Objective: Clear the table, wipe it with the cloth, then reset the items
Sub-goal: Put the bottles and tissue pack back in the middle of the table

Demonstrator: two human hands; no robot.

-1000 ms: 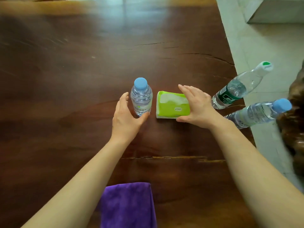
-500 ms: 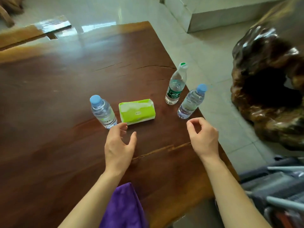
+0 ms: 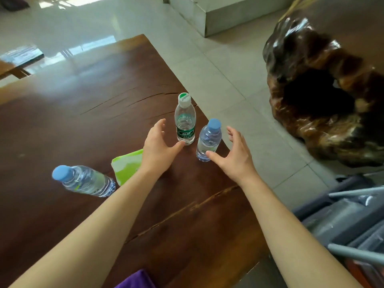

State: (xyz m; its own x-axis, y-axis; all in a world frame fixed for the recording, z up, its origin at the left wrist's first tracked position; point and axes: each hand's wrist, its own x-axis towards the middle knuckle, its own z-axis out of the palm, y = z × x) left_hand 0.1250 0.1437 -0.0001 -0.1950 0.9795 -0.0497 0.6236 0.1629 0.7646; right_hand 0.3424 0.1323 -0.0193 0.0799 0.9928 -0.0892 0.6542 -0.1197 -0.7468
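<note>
On the dark wooden table (image 3: 62,125) stand two water bottles near the right edge: a green-labelled bottle (image 3: 185,121) with a white cap and a blue-capped bottle (image 3: 208,140). My left hand (image 3: 159,148) is open just left of the green-labelled bottle, thumb at its base. My right hand (image 3: 234,154) is open just right of the blue-capped bottle, thumb touching its base. A second blue-capped bottle (image 3: 83,180) stands at the left. A green tissue pack (image 3: 126,167) lies partly behind my left wrist. A corner of the purple cloth (image 3: 137,280) shows at the bottom edge.
The table's right edge runs just past the two bottles, with tiled floor (image 3: 239,80) beyond. A large dark carved wood stump (image 3: 324,96) stands on the floor at the right. Grey furniture (image 3: 349,223) sits at the lower right.
Both hands moved forward and right, from near the tissue pack to either side of the two right bottles. The view swung right, so the left bottle and pack now sit lower left.
</note>
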